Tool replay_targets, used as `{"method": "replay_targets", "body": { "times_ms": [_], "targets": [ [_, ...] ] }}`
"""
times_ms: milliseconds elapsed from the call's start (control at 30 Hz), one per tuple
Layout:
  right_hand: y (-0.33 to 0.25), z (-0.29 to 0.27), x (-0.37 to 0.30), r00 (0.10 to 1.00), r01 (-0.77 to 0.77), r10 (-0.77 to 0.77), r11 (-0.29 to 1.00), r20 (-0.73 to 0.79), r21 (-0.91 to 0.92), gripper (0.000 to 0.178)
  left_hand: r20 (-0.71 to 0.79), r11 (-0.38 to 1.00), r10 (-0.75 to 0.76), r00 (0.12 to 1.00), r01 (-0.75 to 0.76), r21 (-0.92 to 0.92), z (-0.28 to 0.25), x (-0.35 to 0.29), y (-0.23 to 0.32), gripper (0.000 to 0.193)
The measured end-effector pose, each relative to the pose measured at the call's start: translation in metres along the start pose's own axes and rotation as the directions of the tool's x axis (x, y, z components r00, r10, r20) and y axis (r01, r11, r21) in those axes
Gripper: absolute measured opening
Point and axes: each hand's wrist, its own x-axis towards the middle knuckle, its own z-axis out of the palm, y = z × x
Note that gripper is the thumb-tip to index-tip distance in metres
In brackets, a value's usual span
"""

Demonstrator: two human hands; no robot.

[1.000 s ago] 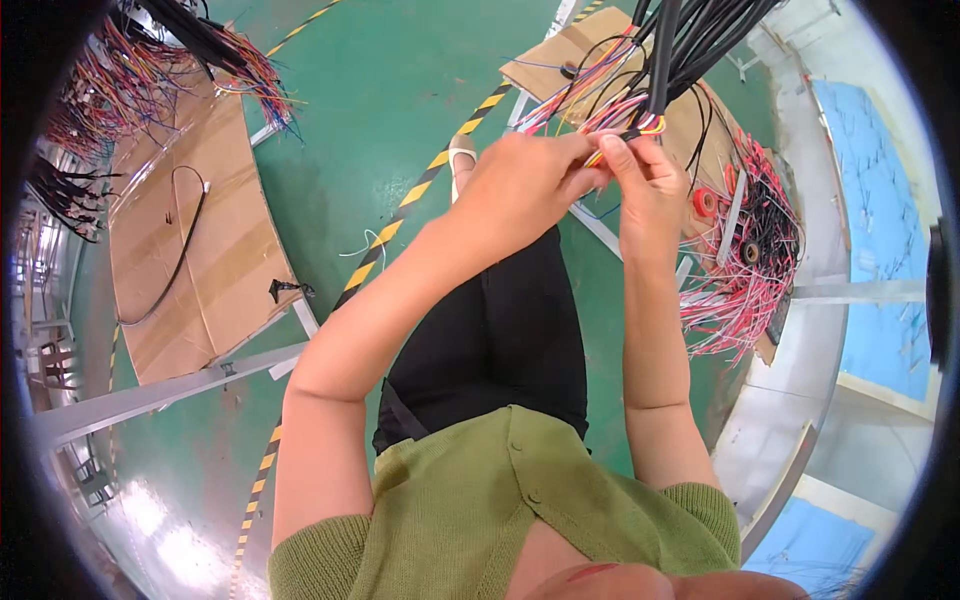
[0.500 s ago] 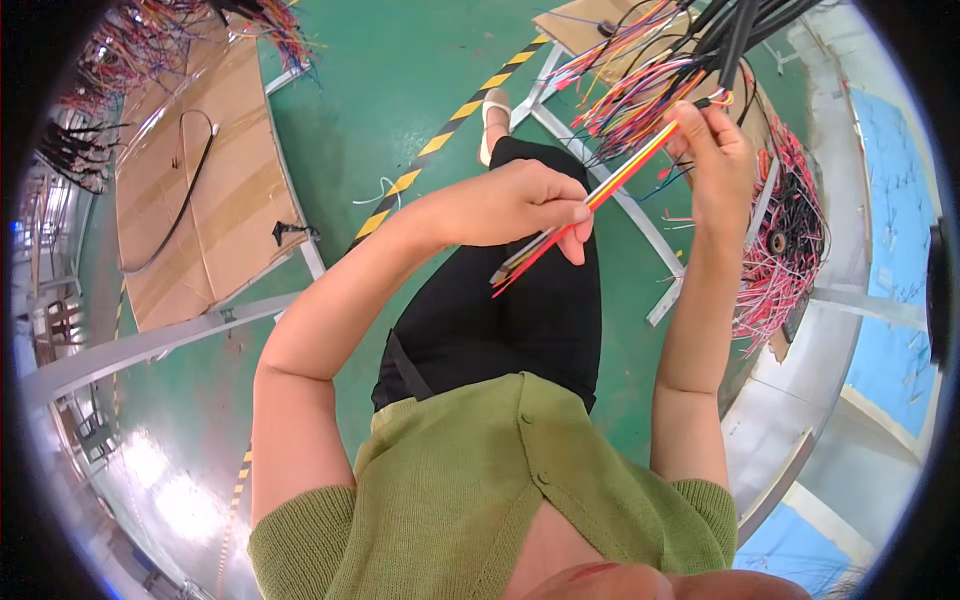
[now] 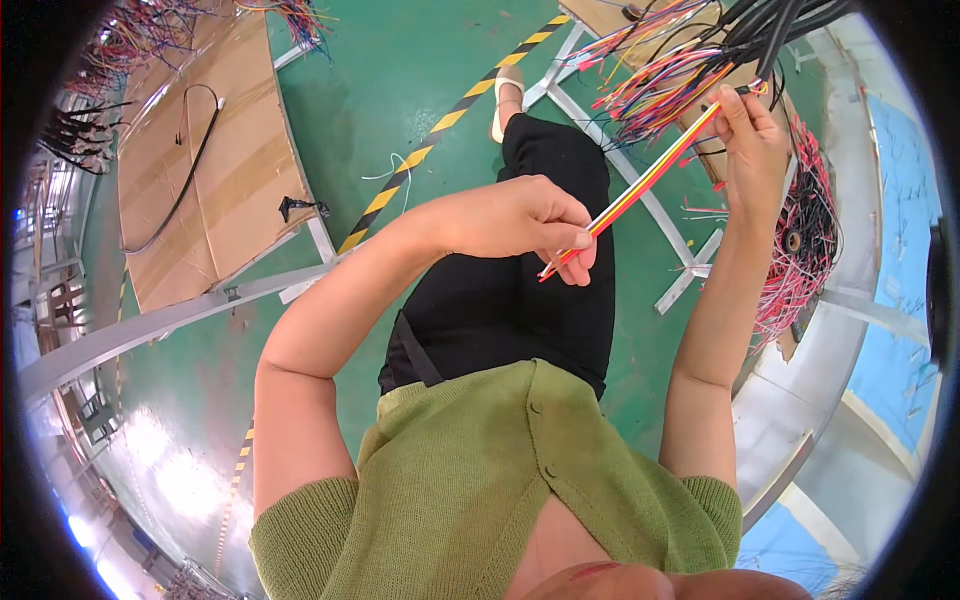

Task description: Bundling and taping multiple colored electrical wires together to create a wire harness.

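Observation:
A bundle of thin coloured wires (image 3: 650, 180), red, yellow and white, is stretched on a slant between my two hands. My left hand (image 3: 540, 222) pinches it near its lower end, and short red tips stick out below the fingers. My right hand (image 3: 750, 140) is closed around the upper end, beside a short black sleeve. Just behind the right hand, several thick black cables (image 3: 790, 35) come in from the top right. A spread of loose coloured wire ends (image 3: 670, 90) fans out to the left of that hand.
A cardboard-topped table (image 3: 210, 170) at the left carries a black cable (image 3: 190, 165) and wire heaps. Red and black wires (image 3: 800, 240) lie in a pile at the right, around a tape roll. A metal frame leg (image 3: 640, 205) and striped floor tape (image 3: 450, 120) are ahead.
My right hand has moved up and to the right with the wires. The left hand now grips nearer their lower end, so less hangs below it and a longer stretch shows between the hands.

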Motion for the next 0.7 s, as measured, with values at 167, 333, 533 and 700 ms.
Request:
{"method": "replay_targets", "body": {
  "times_ms": [167, 333, 533, 700],
  "targets": [
    [-0.001, -0.004, 0.001, 0.999, 0.021, -0.021, 1.0, 0.042, -0.005, 0.024, 0.002, 0.999, 0.03, 1.0, -0.03, -0.01, -0.004, -0.003, 0.0, 0.025],
    [0.0, -0.005, -0.006, 0.998, -0.057, 0.057, 0.996, 0.005, 0.065, 0.016, 0.02, 0.994, 0.036, 0.999, -0.037, 0.103, -0.008, 0.003, -0.002, 0.017],
    [0.007, 0.037, -0.043, 0.983, -0.077, -0.049, 0.769, 0.179, 0.634, 0.023, -0.041, 0.938, 0.05, 0.998, -0.033, 0.345, 0.008, 0.013, -0.027, 0.014],
    [-0.013, 0.027, -0.066, 0.991, 0.017, -0.091, 0.825, 0.103, 0.565, 0.024, -0.091, 0.593, 0.261, 0.961, -0.085, 0.801, 0.012, 0.026, 0.017, 0.023]
  ]
}}
